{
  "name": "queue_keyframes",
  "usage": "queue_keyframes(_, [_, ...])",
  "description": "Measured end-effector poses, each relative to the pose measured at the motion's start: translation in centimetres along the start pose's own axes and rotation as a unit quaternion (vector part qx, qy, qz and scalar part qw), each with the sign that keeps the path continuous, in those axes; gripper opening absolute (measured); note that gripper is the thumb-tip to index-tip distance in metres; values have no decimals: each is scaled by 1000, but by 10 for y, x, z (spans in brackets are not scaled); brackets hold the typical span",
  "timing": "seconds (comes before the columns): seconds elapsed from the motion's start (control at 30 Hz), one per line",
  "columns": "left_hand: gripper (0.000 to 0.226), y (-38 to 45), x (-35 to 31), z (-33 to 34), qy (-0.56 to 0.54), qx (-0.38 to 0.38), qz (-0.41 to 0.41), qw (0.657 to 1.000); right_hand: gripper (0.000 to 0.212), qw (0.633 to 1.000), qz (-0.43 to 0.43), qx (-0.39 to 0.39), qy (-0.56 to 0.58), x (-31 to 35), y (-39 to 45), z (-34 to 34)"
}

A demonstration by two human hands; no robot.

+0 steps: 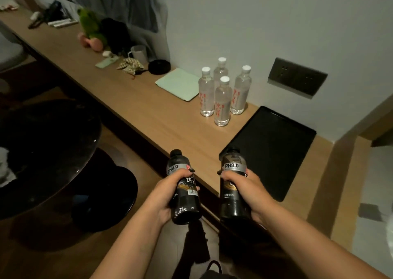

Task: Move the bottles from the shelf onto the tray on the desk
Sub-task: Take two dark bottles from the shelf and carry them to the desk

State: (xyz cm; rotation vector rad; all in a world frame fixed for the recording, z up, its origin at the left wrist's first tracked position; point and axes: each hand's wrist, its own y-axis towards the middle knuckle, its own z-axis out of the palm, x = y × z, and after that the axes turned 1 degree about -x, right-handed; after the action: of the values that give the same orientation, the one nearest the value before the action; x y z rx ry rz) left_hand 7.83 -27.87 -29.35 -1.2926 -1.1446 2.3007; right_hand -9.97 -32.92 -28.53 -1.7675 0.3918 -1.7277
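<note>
My left hand (170, 191) grips a black bottle (184, 193) marked PH8.0, held in the air just off the desk's front edge. My right hand (244, 190) grips a second black PH8.0 bottle (234, 185) over the near left corner of the black tray (276, 151). The tray lies flat on the wooden desk (170, 121) and holds nothing. Several clear water bottles (222, 102) with white caps stand upright on the desk just behind the tray's left side, by the wall.
A pale green pad (177, 84) lies left of the clear bottles. Further left are a black round object (159, 66), a glass mug (139, 54), patterned cloth and a green plush toy (90, 26). A dark round table (42, 151) stands at my left. A wall socket (297, 77) is above the tray.
</note>
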Motion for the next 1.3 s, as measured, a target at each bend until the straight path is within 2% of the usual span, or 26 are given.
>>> queue_keyframes(0.13, [52, 40, -40, 15, 7, 28, -10, 1000, 38, 999, 11, -27, 43, 26, 41, 5])
queue_keyframes(0.27, [27, 83, -79, 25, 34, 85, -26, 995, 41, 997, -12, -60, 41, 48, 76, 13])
queue_keyframes(0.4, [47, 132, -120, 33, 78, 141, -47, 986, 38, 992, -34, -105, 64, 68, 112, 26])
queue_keyframes(0.5, [58, 162, -150, 38, 163, 144, -15, 976, 36, 983, -17, -164, 75, 82, 136, 38])
queue_keyframes(0.63, [35, 192, -186, 42, 302, 117, 61, 944, 31, 970, -11, -226, 86, 100, 161, 53])
queue_keyframes(0.77, [40, 221, -207, 45, 365, 176, 127, 905, 43, 958, -51, -280, 43, 106, 181, 66])
queue_keyframes(0.9, [67, 245, -213, 45, 453, 184, 175, 854, 50, 947, -60, -314, 31, 108, 198, 77])
queue_keyframes(1.07, [61, 262, -220, 51, 490, 179, 209, 827, 48, 936, -71, -345, 10, 113, 210, 84])
queue_keyframes(1.23, [57, 276, -223, 49, 533, 196, 270, 778, 56, 920, -66, -383, -43, 115, 221, 85])
queue_keyframes(1.3, [56, 281, -222, 45, 531, 201, 271, 778, 54, 918, -67, -386, -59, 116, 223, 85])
